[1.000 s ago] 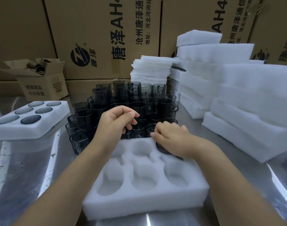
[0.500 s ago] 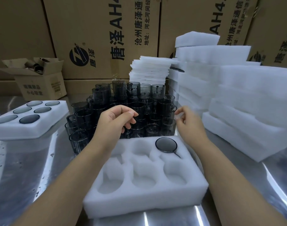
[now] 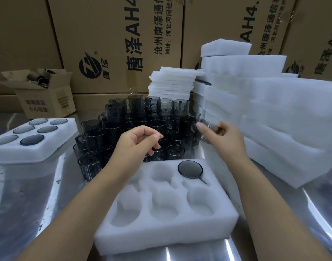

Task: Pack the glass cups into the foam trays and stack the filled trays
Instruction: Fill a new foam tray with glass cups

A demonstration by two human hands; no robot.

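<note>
A white foam tray (image 3: 161, 234) with six pockets lies in front of me on the metal table. One dark glass cup (image 3: 190, 169) sits in its back right pocket; the other pockets are empty. Behind it stands a dense cluster of smoky glass cups (image 3: 142, 117). My left hand (image 3: 138, 146) hovers over the near cups, fingers loosely curled, with nothing visible in it. My right hand (image 3: 225, 138) is at the cluster's right edge and grips a blurred glass cup (image 3: 205, 125). A filled tray (image 3: 35, 153) with six cups sits at the left.
Stacked empty foam trays (image 3: 274, 113) fill the right side. A pile of thin foam sheets (image 3: 172, 81) stands behind the cups. A small open cardboard box (image 3: 44, 98) is at the back left, with large cartons (image 3: 114, 44) along the wall.
My right hand left the cup in the tray's back right pocket, moved up to the cluster's right edge and took hold of another cup. The left hand has barely moved.
</note>
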